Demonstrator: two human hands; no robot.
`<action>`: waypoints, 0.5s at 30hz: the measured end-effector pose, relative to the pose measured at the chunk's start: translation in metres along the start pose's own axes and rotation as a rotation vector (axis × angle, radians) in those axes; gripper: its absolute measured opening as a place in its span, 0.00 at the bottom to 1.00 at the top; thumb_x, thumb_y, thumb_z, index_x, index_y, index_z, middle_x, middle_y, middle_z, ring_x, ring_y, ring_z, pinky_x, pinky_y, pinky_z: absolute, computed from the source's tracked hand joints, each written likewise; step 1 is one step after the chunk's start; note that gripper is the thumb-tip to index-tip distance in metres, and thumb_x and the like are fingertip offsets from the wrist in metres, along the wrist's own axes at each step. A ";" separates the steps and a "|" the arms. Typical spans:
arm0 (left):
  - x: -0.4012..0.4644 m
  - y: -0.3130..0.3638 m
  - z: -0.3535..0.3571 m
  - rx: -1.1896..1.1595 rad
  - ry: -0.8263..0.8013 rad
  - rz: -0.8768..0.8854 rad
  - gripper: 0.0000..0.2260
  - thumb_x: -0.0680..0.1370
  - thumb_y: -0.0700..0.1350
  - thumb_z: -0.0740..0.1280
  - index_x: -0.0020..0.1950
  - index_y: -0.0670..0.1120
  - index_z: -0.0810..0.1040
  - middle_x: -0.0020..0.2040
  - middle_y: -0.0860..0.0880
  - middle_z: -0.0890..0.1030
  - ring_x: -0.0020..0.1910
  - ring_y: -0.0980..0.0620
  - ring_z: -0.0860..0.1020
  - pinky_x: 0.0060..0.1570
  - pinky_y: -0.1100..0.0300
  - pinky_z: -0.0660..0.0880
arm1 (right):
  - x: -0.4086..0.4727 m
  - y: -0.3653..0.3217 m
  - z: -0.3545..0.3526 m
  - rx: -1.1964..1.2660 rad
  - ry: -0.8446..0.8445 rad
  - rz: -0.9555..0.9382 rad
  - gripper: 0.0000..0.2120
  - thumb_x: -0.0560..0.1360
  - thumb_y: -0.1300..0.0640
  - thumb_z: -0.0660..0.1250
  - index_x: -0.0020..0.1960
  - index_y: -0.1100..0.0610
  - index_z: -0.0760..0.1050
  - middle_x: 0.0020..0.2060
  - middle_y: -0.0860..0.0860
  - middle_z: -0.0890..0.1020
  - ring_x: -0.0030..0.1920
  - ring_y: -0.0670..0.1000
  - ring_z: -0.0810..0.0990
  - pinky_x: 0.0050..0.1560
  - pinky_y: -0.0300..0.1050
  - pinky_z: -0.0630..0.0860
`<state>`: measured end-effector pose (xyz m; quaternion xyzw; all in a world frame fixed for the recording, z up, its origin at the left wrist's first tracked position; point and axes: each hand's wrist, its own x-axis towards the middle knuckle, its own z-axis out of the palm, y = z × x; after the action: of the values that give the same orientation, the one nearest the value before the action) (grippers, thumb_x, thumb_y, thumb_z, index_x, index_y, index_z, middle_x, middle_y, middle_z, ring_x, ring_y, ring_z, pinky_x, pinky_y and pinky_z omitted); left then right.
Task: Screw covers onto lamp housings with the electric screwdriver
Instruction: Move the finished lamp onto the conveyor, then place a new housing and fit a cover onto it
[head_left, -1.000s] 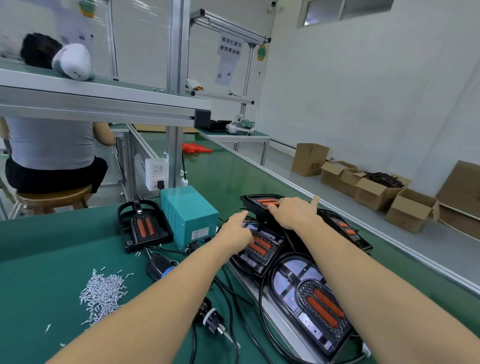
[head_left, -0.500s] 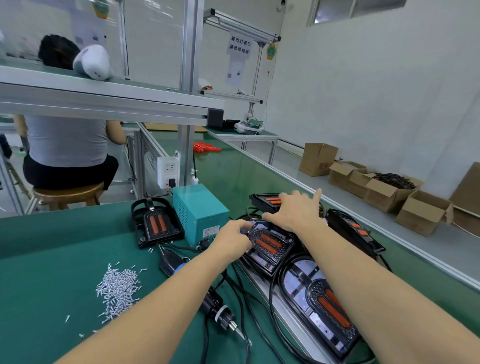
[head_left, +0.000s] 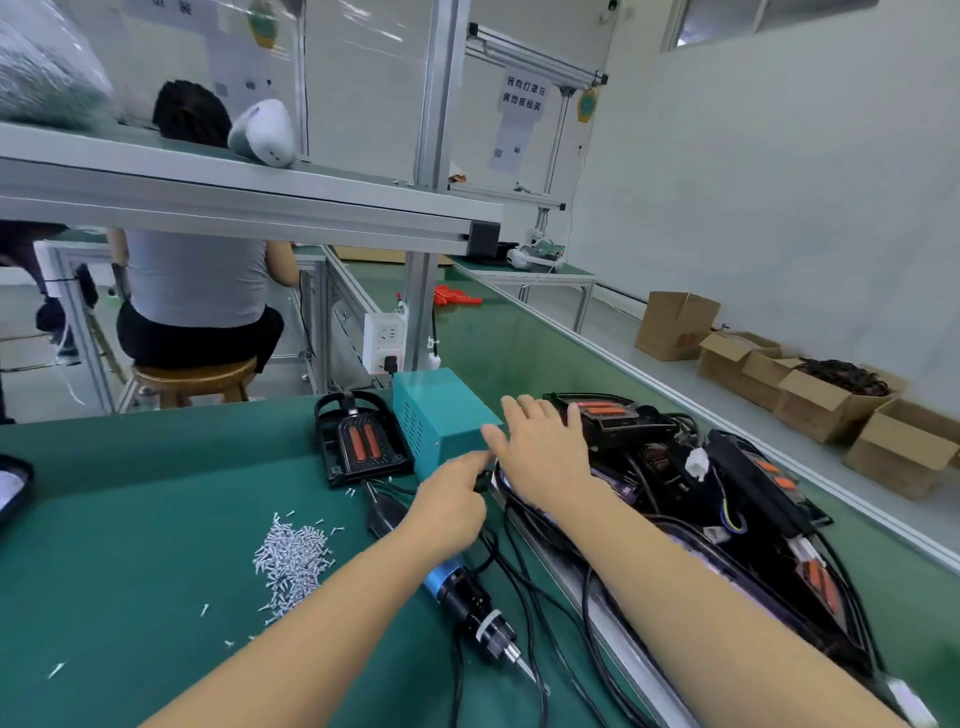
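Green table, black lamps, teal box

The table (head_left: 130, 519) is dark green. The box (head_left: 441, 415) is teal. The lamp (head_left: 361, 441) is black with two orange-red bars. The screws (head_left: 293, 558) are shiny silver. The screwdriver (head_left: 457, 592) is black with a blue band. The cartons (head_left: 675, 325) are brown.

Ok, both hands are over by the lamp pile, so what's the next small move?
Probably bring the left hand back to grip the screwdriver. It lies free on the mat under the left forearm, tip toward the viewer, screws heaped just left of it. The right hand is spread, fingers straight, at the near edge of the lamps.
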<state>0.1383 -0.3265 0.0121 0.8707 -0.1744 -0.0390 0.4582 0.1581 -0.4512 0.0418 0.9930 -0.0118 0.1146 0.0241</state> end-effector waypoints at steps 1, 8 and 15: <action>-0.004 -0.005 -0.005 0.030 0.018 -0.005 0.31 0.71 0.27 0.52 0.72 0.47 0.67 0.71 0.46 0.69 0.67 0.43 0.69 0.63 0.50 0.70 | -0.004 -0.010 0.003 0.028 -0.021 -0.022 0.26 0.84 0.43 0.46 0.78 0.55 0.55 0.76 0.52 0.62 0.75 0.52 0.59 0.75 0.60 0.48; -0.053 -0.059 -0.055 0.187 0.181 -0.031 0.35 0.67 0.25 0.53 0.70 0.49 0.68 0.69 0.48 0.71 0.68 0.46 0.66 0.68 0.52 0.62 | -0.028 -0.082 0.021 0.201 -0.150 -0.178 0.28 0.84 0.41 0.43 0.80 0.53 0.50 0.79 0.51 0.54 0.78 0.51 0.51 0.76 0.60 0.42; -0.113 -0.103 -0.105 0.285 0.280 -0.165 0.33 0.72 0.27 0.55 0.76 0.45 0.58 0.76 0.49 0.60 0.74 0.53 0.57 0.71 0.62 0.50 | -0.046 -0.167 0.040 0.262 -0.229 -0.345 0.28 0.84 0.41 0.44 0.80 0.51 0.49 0.79 0.50 0.53 0.78 0.49 0.49 0.76 0.59 0.42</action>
<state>0.0844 -0.1525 -0.0211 0.9348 -0.0410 0.0703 0.3456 0.1268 -0.2857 -0.0151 0.9815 0.1702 -0.0038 -0.0871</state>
